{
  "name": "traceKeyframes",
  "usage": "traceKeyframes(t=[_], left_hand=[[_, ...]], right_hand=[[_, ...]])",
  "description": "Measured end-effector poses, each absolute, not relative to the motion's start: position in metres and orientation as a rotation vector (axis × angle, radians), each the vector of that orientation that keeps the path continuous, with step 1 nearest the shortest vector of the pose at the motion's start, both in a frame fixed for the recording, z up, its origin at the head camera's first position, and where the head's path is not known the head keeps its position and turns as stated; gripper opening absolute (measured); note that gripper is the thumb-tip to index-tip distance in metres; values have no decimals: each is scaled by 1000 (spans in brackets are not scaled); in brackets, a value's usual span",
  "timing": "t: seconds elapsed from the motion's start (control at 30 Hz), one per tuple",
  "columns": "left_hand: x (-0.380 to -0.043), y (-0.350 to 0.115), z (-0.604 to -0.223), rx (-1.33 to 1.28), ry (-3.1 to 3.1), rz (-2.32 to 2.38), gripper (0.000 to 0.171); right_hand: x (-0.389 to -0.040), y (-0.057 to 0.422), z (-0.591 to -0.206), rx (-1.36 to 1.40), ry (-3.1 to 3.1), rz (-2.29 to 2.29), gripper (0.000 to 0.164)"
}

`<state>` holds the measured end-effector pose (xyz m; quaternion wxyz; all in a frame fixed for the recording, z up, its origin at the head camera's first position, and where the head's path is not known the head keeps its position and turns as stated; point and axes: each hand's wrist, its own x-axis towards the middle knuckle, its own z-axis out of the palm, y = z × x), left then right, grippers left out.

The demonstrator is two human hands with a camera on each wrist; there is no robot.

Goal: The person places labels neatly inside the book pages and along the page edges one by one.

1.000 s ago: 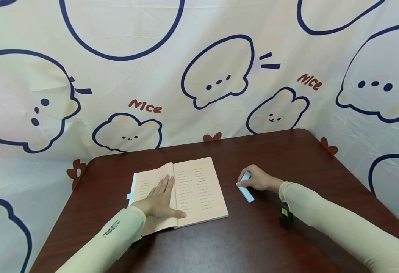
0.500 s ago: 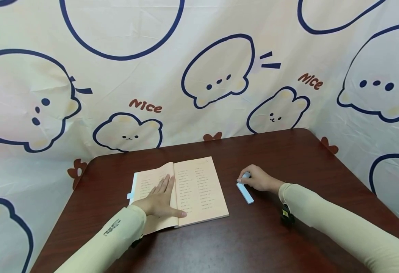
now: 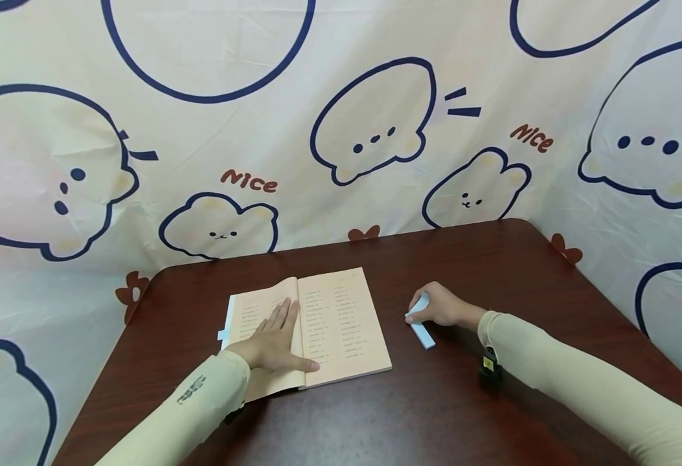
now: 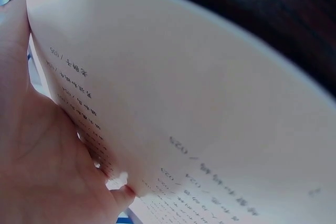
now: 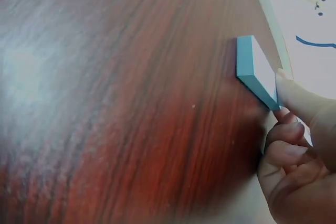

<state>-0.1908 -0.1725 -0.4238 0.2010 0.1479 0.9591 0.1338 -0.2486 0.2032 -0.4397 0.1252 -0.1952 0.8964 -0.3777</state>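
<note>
An open book (image 3: 346, 323) with printed pages lies on the brown table. My left hand (image 3: 273, 343) rests flat across its left page, fingers spread toward the top and thumb over the fold. In the left wrist view the page (image 4: 157, 77) bulges up beside the palm. To the right of the book, my right hand (image 3: 442, 307) pinches a narrow light blue pad of sticky notes (image 3: 422, 336) between thumb and curled fingers. The upper blue part bends up at the fingertips. In the right wrist view the pad (image 5: 257, 77) shows its thick blue sides; its far end is hidden by the hand.
A small light blue tab (image 3: 222, 334) sticks out of the book's left edge. Behind the brown table (image 3: 364, 421) hangs a pale cloth (image 3: 294, 142) with cartoon outlines, which also runs along both sides.
My right thumb and fingers have shifted slightly on the sticky-note pad, and more of the bent upper blue part shows between them than half a second ago. The left hand stays in place.
</note>
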Motion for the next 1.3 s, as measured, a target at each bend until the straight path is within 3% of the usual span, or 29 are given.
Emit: traceKeyframes(t=[0.93,1.3], left_hand=[[-198,-178,-446,398,2715,377,148],[-199,-178,-444,395,2713,361,148]], right_hand=[[-252,207,-446,-732,2586,-1087,19],[-250,205,-445,-665,2597,-1066,19]])
